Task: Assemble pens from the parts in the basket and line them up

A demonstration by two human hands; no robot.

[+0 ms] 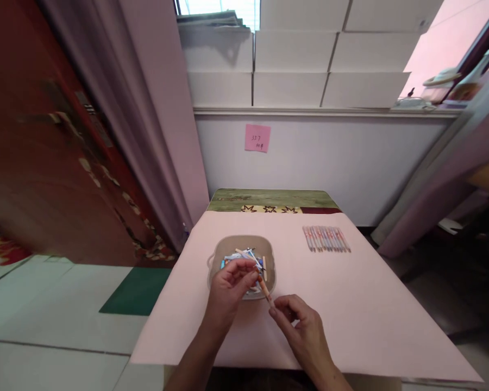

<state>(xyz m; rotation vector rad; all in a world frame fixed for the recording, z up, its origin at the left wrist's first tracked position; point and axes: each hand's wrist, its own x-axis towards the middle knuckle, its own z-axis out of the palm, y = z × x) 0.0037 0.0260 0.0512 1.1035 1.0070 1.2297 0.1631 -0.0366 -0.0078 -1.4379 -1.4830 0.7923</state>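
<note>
Over the near right side of a beige plastic basin [271,255], I hold a slim orange-and-clear pen [264,287] slantwise between both hands. My left hand [230,285] pinches its upper end, and my right hand [301,323] grips the lower end with thumb and fingertips. Loose pen parts [244,255], in white, blue and tan, lie jumbled inside the basin, partly covered by my left hand. To the right, a row of assembled-looking pens [326,239] lies side by side on the pink tabletop.
The pink-covered table [362,315] has a green patterned strip [269,196] at its far end, against the wall. White boxes [289,87] are stacked behind on a ledge. A pink note [257,138] sticks to the wall. A red door [32,136] stands to the left.
</note>
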